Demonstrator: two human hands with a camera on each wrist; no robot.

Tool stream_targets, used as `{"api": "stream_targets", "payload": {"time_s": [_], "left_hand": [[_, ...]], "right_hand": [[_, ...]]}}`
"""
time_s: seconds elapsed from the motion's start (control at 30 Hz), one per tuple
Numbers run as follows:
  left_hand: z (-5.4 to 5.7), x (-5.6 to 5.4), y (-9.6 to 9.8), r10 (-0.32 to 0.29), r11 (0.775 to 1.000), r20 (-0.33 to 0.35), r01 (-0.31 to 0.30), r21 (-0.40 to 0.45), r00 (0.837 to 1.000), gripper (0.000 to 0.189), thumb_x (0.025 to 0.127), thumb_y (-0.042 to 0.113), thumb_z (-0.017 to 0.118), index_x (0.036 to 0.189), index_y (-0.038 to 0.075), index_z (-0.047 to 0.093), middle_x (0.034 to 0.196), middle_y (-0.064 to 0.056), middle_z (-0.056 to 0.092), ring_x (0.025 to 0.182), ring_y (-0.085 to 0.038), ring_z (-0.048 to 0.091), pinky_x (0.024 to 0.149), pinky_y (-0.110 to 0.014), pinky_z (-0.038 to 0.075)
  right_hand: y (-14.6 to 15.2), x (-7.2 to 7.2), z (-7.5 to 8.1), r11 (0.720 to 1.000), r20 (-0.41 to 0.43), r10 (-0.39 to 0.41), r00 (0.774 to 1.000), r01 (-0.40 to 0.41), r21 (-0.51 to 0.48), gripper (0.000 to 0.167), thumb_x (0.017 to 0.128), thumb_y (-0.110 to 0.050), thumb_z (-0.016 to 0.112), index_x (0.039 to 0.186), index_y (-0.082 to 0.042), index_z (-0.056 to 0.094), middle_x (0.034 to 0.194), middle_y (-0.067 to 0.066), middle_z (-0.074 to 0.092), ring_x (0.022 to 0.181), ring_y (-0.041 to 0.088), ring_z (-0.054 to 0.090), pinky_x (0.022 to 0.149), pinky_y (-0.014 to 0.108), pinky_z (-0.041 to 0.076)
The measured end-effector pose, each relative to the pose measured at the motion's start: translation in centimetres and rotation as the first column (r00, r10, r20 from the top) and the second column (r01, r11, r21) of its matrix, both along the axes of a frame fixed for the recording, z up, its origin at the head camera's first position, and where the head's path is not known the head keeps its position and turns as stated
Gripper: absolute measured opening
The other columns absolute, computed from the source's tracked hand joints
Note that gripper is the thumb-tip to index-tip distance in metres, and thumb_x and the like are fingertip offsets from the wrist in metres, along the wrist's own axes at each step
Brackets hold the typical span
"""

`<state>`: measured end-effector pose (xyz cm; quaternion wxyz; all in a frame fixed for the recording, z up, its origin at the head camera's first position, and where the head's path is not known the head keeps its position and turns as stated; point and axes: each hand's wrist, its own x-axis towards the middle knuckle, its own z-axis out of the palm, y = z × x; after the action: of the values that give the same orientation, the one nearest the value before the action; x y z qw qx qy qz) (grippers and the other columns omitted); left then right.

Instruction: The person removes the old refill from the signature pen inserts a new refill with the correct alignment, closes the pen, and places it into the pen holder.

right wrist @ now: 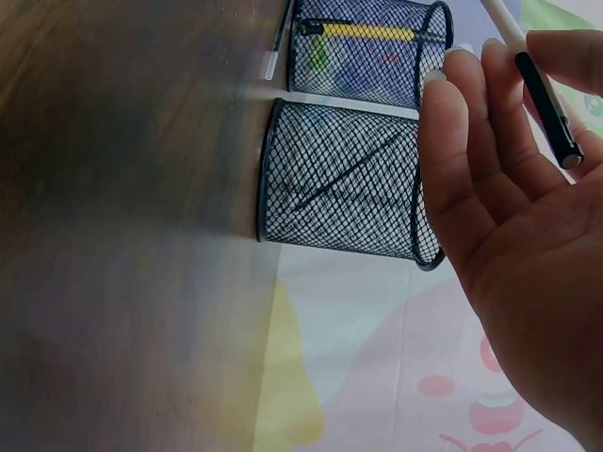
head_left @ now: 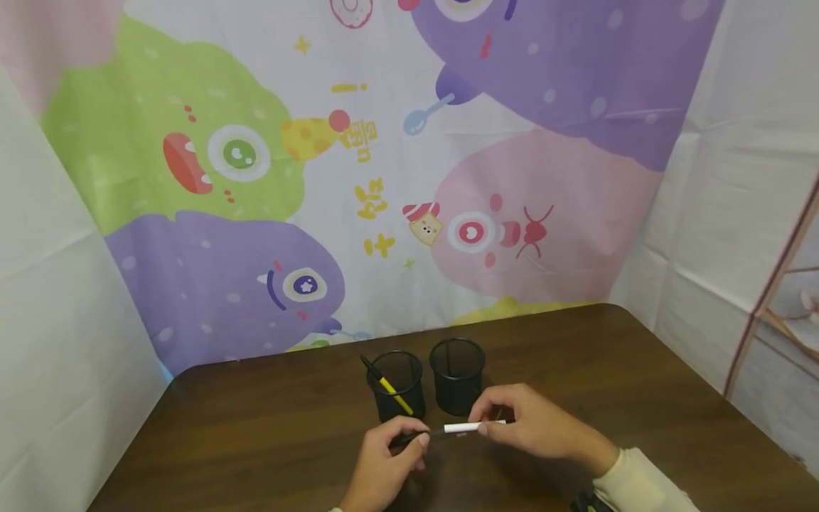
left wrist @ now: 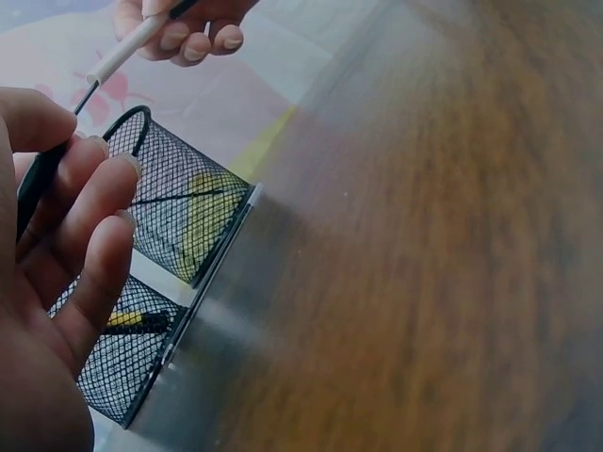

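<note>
My left hand [head_left: 381, 459] pinches a black pen part [left wrist: 40, 179] between thumb and fingers. A thin dark rod [left wrist: 86, 97] runs from that part to the end of a white pen barrel [head_left: 459, 428]. My right hand [head_left: 540, 430] pinches the barrel near its other end, where a black clip end [right wrist: 548, 111] shows in the right wrist view. The pen parts line up nearly level above the table, just in front of two black mesh pen holders. The left holder [head_left: 402, 404] has a yellow and black pen [head_left: 387, 386] leaning in it; the right holder [head_left: 457, 387] stands beside it.
The brown wooden table [head_left: 269, 427] reaches back to a cartoon-printed cloth [head_left: 384, 299]. A thin dark stick with a pale end [right wrist: 273, 61] lies by the left holder's base in the right wrist view. White cloth [head_left: 678, 235] hangs at the right side.
</note>
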<state>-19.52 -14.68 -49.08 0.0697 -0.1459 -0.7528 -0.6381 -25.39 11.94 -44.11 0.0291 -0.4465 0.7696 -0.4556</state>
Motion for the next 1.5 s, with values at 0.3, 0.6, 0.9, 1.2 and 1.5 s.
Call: {"api": "stream_targets", "payload": {"time_s": [0.3,0.6,0.9,1.2,1.5], "left_hand": [[0.05,-0.05,0.02,-0.013,1.000,-0.024,0.013,0.009,1.000,0.011,0.093,0.015,0.074,0.100,0.006,0.074,0.081,-0.007,0.067,0.060,-0.014,0.065,0.060,-0.030,0.058],[0.06,-0.09,0.05,-0.030,1.000,-0.034,0.029,-0.007,0.999,0.013,0.092,0.016,0.074,0.103,0.008,0.075,0.087,-0.007,0.069,0.060,-0.014,0.065,0.058,-0.029,0.057],[0.12,-0.24,0.02,-0.047,0.999,-0.037,0.047,-0.021,0.998,0.016,0.093,0.015,0.074,0.107,0.007,0.075,0.090,-0.005,0.070,0.062,-0.013,0.065,0.057,-0.027,0.057],[0.09,-0.19,0.10,-0.045,0.999,-0.019,0.045,-0.028,0.999,0.019,0.093,0.017,0.074,0.108,0.005,0.075,0.091,-0.005,0.070,0.063,-0.013,0.066,0.059,-0.027,0.057],[0.06,0.10,0.08,-0.045,0.999,-0.013,0.045,-0.019,0.999,0.016,0.091,0.016,0.076,0.104,0.008,0.076,0.085,-0.006,0.069,0.062,-0.014,0.067,0.059,-0.029,0.058]], "right_hand": [[-0.29,0.06,-0.06,1.000,0.007,-0.008,1.000,0.008,0.013,0.010,0.094,-0.015,0.072,0.101,-0.022,0.071,0.089,-0.011,0.067,0.081,0.009,0.062,0.072,0.029,0.053],[-0.49,0.15,-0.10,0.999,0.028,-0.022,0.999,0.021,0.041,0.009,0.095,-0.018,0.071,0.102,-0.023,0.071,0.089,-0.010,0.068,0.082,0.013,0.062,0.073,0.030,0.052],[-0.55,0.25,-0.06,0.999,0.015,-0.021,1.000,0.020,0.041,0.008,0.095,-0.020,0.071,0.102,-0.023,0.071,0.090,-0.011,0.068,0.084,0.011,0.063,0.076,0.030,0.052],[-0.69,0.41,-0.20,1.000,-0.024,-0.024,0.999,0.024,0.020,0.008,0.095,-0.018,0.071,0.102,-0.022,0.071,0.090,-0.012,0.068,0.084,0.009,0.062,0.076,0.033,0.053],[-0.94,0.54,-0.54,0.998,-0.029,-0.049,0.998,0.050,0.026,0.009,0.095,-0.018,0.072,0.102,-0.024,0.071,0.091,-0.013,0.068,0.084,0.008,0.062,0.075,0.030,0.053]]}}
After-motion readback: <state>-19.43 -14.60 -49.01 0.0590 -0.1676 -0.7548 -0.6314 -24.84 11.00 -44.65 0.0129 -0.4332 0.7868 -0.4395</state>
